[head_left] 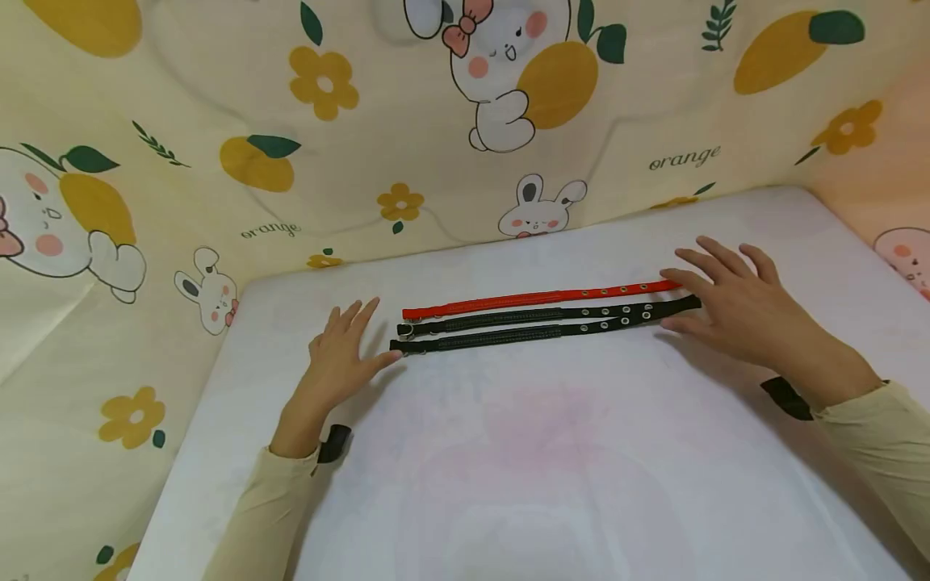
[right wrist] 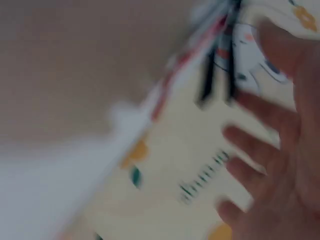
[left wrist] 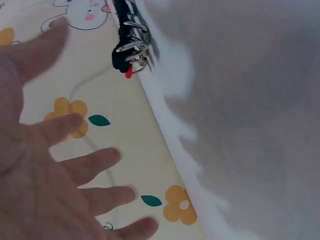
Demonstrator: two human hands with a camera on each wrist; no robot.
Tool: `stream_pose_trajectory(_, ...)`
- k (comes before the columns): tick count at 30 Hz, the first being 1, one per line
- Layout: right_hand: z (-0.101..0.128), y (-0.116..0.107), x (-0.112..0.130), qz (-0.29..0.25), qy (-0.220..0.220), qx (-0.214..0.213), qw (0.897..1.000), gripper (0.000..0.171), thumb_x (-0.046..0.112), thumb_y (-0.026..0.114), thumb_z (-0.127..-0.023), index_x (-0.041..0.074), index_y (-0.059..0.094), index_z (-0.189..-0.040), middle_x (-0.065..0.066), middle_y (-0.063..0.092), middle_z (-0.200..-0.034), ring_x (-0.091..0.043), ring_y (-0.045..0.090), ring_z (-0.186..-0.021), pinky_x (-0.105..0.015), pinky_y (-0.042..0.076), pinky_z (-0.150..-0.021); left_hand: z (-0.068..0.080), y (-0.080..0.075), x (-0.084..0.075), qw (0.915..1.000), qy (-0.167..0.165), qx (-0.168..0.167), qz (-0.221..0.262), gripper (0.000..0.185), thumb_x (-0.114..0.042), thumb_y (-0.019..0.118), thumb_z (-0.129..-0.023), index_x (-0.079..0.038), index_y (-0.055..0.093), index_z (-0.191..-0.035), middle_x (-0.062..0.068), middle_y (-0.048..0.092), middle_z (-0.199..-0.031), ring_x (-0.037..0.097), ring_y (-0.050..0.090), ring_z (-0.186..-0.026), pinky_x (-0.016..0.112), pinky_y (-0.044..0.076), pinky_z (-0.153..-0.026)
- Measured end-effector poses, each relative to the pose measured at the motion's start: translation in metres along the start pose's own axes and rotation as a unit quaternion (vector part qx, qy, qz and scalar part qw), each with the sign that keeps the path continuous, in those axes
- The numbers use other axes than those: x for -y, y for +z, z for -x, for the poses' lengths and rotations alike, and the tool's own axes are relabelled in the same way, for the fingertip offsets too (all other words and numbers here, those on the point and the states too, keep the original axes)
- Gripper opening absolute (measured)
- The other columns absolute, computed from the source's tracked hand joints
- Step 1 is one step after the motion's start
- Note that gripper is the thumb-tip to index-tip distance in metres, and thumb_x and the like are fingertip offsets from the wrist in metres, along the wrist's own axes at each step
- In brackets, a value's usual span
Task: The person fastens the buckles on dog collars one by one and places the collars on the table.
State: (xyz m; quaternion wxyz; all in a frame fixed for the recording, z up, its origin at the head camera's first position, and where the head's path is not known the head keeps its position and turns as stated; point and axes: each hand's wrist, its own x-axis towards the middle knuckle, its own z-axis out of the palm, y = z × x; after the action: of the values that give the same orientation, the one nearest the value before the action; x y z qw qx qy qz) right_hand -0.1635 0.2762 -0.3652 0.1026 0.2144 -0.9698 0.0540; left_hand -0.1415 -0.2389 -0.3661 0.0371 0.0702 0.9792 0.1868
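Note:
Three pet collars lie side by side across the white table, buckle ends to the left and metal eyelets to the right. Farthest back is a red collar [head_left: 501,303]; in front of it are a black collar [head_left: 501,319] and the nearest black collar [head_left: 501,337]. The black collars' tails overlap at the right. My left hand [head_left: 337,367], fingers spread, has its thumb by the buckle ends; metal rings on a black collar [left wrist: 131,40] show in the left wrist view. My right hand [head_left: 748,311], fingers apart, is over the tail ends and partly covers the red tip.
A white table [head_left: 508,500] carries the collars. Behind it and along the left hangs a cream cloth [head_left: 436,121] printed with rabbits, flowers and oranges. A dark band [head_left: 787,399] is at the right wrist, another dark band [head_left: 335,443] at the left.

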Motion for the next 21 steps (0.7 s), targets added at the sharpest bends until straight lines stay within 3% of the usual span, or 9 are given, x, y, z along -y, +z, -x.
stream_pose_trajectory(4, 0.001, -0.009, 0.001, 0.004, -0.023, 0.011, 1.000, 0.061, 0.038, 0.077, -0.084, 0.014, 0.055, -0.135, -0.016, 0.048, -0.146, -0.036, 0.028, -0.145, -0.062, 0.020, -0.110, -0.002, 0.000, -0.002, 0.9984, -0.011, 0.024, 0.049, 0.073, -0.039, 0.071, -0.091, -0.014, 0.039, -0.152, 0.018, 0.050, -0.148, 0.043, 0.040, -0.140, 0.066, 0.034, -0.110)
stream_pose_trajectory(9, 0.001, -0.014, -0.001, 0.003, 0.004, 0.033, 0.999, 0.052, 0.027, 0.080, -0.082, 0.007, 0.063, -0.127, -0.020, 0.062, -0.127, -0.043, 0.048, -0.125, -0.060, 0.033, -0.104, -0.007, 0.005, -0.003, 0.9949, -0.017, 0.056, 0.082, 0.054, -0.029, 0.070, -0.093, -0.009, 0.053, -0.141, 0.014, 0.067, -0.126, 0.032, 0.062, -0.118, 0.050, 0.050, -0.099)
stream_pose_trajectory(14, -0.002, -0.012, -0.005, -0.004, 0.018, 0.041, 0.999, 0.046, 0.022, 0.081, -0.082, 0.005, 0.066, -0.122, -0.020, 0.068, -0.116, -0.042, 0.057, -0.112, -0.060, 0.043, -0.094, -0.009, 0.006, -0.001, 0.9967, -0.002, 0.037, 0.072, 0.042, -0.017, 0.071, -0.092, -0.006, 0.061, -0.131, 0.013, 0.070, -0.115, 0.031, 0.065, -0.107, 0.048, 0.053, -0.093)
stream_pose_trajectory(21, 0.002, -0.008, -0.005, -0.036, 0.022, 0.041, 0.998, 0.038, 0.016, 0.083, -0.080, 0.009, 0.070, -0.115, -0.010, 0.069, -0.100, -0.031, 0.062, -0.094, -0.052, 0.052, -0.076, -0.005, 0.009, -0.001, 0.9966, 0.016, 0.034, 0.073, 0.040, -0.013, 0.072, -0.090, -0.006, 0.063, -0.129, 0.010, 0.073, -0.108, 0.028, 0.067, -0.100, 0.046, 0.054, -0.090)
